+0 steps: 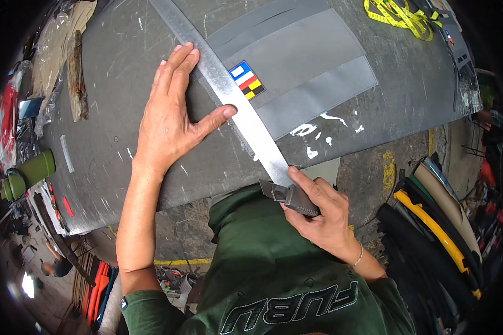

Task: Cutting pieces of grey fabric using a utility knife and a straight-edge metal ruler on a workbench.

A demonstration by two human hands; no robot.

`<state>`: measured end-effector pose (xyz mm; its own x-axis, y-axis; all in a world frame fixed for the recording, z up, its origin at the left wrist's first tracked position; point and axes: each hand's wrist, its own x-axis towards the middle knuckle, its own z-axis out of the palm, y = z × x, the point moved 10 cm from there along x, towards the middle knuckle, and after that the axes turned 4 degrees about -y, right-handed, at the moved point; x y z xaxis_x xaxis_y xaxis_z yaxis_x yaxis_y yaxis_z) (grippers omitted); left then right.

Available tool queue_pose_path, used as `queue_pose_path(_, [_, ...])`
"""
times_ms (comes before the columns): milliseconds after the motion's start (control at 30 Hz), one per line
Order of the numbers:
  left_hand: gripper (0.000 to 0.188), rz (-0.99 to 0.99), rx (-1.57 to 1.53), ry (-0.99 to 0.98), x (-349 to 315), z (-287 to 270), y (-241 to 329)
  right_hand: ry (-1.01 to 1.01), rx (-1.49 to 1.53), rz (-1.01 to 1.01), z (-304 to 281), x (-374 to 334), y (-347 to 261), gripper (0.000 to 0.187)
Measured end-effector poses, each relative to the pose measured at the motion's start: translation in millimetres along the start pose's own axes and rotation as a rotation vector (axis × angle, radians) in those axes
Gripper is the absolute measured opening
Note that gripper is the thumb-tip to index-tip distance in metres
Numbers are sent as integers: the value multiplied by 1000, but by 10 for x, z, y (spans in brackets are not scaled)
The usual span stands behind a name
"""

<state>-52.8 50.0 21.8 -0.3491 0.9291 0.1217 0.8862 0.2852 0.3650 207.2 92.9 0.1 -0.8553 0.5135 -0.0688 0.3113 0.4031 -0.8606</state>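
A long metal ruler [243,109] lies slantwise over the left edge of a grey fabric panel [296,67] with stitched seams. Beside the ruler, a patch [247,80] in blue, white, red, yellow and black sits on the panel. My left hand [173,106] rests spread, fingertips and thumb pressing on the ruler, with nothing grasped. At the table's near edge, my right hand [321,209] is closed round a dark utility knife [296,199]. Its blade [267,190] points left by the ruler's near end, and the index finger touches the ruler.
The dark table [195,184] has white paint marks. A yellow measuring tape [405,19] lies at the far right and a wooden stick [77,78] at the left. A green bottle [33,170] stands out at the left edge. Rolls of material [436,218] lean at the lower right.
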Motion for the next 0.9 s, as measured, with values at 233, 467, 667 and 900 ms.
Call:
queue_pose_path(233, [101, 0, 9, 2, 2, -40, 15, 21, -15, -9, -13, 30, -34, 77])
queue_pose_path(467, [101, 14, 15, -3, 11, 0, 5, 18, 11, -10, -13, 68, -50, 67])
queue_pose_path(667, [103, 8, 20, 2, -10, -14, -5, 32, -6, -35, -15, 47, -58, 66])
queue_pose_path(900, [104, 13, 21, -6, -1, 1, -2, 28, 32, -18, -11, 55, -50, 66])
